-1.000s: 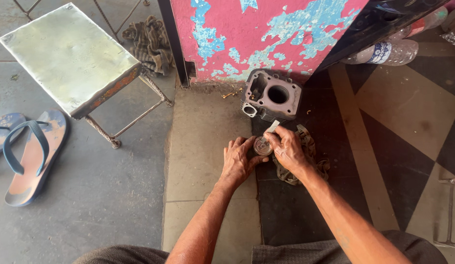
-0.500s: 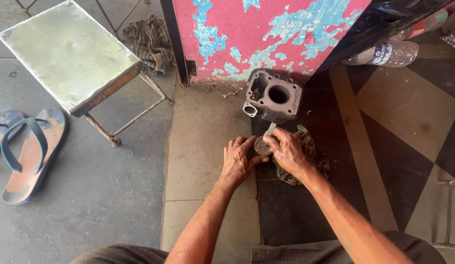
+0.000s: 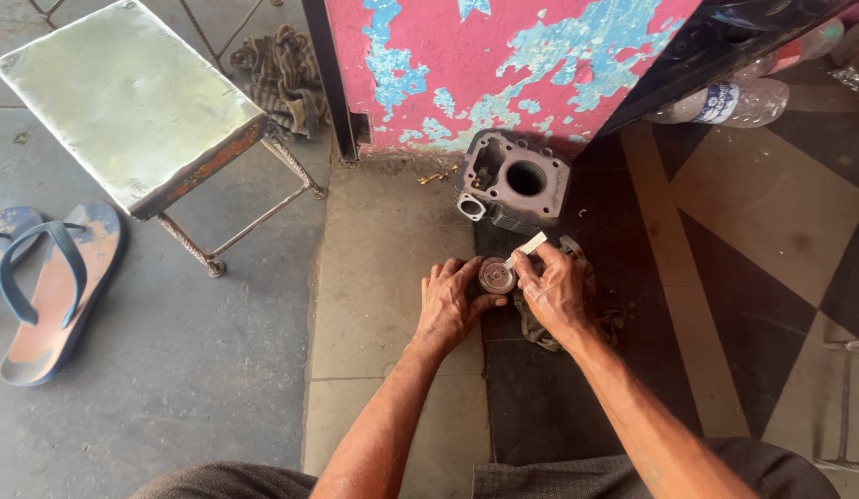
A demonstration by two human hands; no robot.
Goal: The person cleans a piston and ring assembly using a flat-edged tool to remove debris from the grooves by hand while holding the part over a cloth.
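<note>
Head view: stone floor (image 3: 393, 259), peeling pink wall (image 3: 503, 65).

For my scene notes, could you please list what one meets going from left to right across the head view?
Sandal → metal stool → rag → left hand → piston → right hand → plastic bottle.

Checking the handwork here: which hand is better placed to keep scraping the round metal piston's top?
Right. The right hand already holds the small pale flat strip against the round grey metal piston; the left hand is busy steadying it.
</note>
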